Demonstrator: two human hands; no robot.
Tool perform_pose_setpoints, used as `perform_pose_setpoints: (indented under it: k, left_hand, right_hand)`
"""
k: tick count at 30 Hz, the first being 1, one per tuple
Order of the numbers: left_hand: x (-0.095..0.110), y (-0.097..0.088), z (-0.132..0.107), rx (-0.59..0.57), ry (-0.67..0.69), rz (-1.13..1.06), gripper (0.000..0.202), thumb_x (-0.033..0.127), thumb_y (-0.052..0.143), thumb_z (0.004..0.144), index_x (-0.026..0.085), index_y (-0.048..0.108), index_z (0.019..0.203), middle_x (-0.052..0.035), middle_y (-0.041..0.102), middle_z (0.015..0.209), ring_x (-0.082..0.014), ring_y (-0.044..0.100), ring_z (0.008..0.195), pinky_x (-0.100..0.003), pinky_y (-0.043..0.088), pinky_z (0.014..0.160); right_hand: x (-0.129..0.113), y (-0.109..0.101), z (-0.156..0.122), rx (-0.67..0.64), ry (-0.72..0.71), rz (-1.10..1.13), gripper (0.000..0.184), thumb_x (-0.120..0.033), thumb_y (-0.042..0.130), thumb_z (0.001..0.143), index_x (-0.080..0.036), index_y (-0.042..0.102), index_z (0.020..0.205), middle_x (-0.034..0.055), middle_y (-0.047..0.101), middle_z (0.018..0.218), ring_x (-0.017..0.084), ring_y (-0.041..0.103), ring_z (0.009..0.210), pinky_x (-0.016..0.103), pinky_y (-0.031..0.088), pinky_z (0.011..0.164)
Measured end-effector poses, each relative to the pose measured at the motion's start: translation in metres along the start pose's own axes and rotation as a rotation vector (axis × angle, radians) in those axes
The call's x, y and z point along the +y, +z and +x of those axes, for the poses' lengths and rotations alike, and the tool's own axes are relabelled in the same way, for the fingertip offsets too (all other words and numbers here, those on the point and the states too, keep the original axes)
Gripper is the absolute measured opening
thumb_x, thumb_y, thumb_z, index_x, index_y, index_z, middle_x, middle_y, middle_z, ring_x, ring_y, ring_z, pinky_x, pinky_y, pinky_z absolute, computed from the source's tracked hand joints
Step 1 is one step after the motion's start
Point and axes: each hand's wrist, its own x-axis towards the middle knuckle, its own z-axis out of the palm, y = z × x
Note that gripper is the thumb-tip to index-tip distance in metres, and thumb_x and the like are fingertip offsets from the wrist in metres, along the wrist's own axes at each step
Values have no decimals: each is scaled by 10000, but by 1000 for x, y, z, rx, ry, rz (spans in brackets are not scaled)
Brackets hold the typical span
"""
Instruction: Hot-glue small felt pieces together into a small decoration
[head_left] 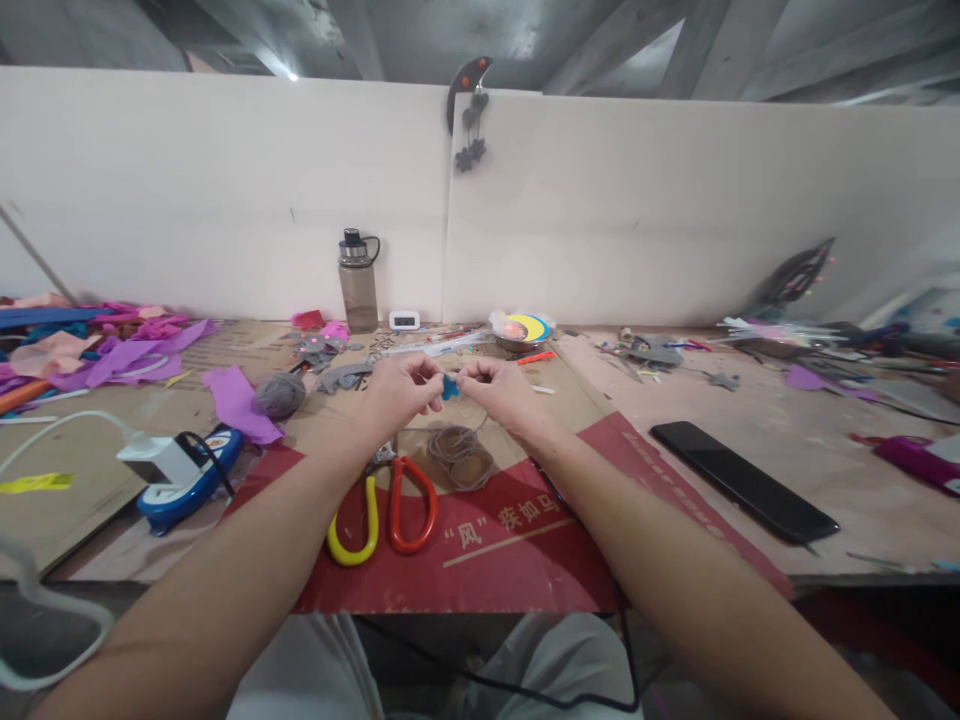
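A small blue felt-like piece (449, 387) is held up between my two hands, over the cardboard. The fingers of my left hand (409, 388) pinch its left side. On its right, my right hand (495, 388) is closed in a pinch, with grey cord (459, 447) trailing below it in loose loops on the board. Whether the right fingertips grip the blue piece, the cord or both is too small to make out. Scissors (386, 500) with one yellow and one red handle lie below my left hand, their blades partly hidden by my wrist.
A grey yarn ball (280, 395), purple felt (244, 402) and a blue power strip (191, 490) lie to the left. A water bottle (358, 285) and a bowl (519, 332) stand at the back. To the right lies a black phone (742, 480).
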Motion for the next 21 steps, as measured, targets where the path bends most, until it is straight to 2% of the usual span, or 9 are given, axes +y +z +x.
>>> perform_pose_setpoints:
  k: [6, 9, 11, 15, 21]
  left_hand:
    - [3, -5, 3, -85, -100, -143, 120, 235, 563, 721, 121, 598, 732, -26, 630, 528, -87, 549, 419, -182, 439, 429]
    - [5, -8, 4, -173, -162, -262, 165, 275, 560, 749, 112, 588, 745, -66, 660, 587, -114, 598, 478, -219, 489, 492]
    - [6, -9, 4, -185, -190, -318, 171, 278, 570, 750, 113, 577, 795, -75, 669, 614, -142, 634, 535, -252, 517, 533]
    - [7, -5, 2, -124, -110, -219, 157, 213, 616, 702, 123, 553, 815, -54, 658, 594, -145, 633, 522, -252, 520, 511]
    - [-3, -1, 1, -54, 9, 1, 57, 188, 558, 723, 146, 572, 759, -27, 635, 558, -120, 602, 469, -214, 488, 468]
  right_hand:
    - [-3, -1, -1, -9, 12, 2, 161, -309, 551, 655, -150, 553, 631, -35, 473, 587, 72, 354, 529, 214, 283, 508]
    - [-1, -1, -1, 9, 27, 11, 165, -317, 541, 654, -155, 540, 618, -39, 462, 576, 71, 340, 515, 217, 285, 506]
    - [0, -2, 0, 10, 27, 17, 175, -325, 542, 651, -156, 532, 608, -36, 465, 579, 75, 348, 522, 218, 287, 509]
    - [1, -1, 1, -4, 28, 13, 168, -321, 546, 651, -158, 535, 613, -34, 467, 580, 78, 352, 530, 218, 282, 507]
    - [3, 2, 0, -10, 16, 20, 199, -348, 557, 660, -162, 524, 597, -42, 456, 571, 74, 350, 521, 219, 267, 500]
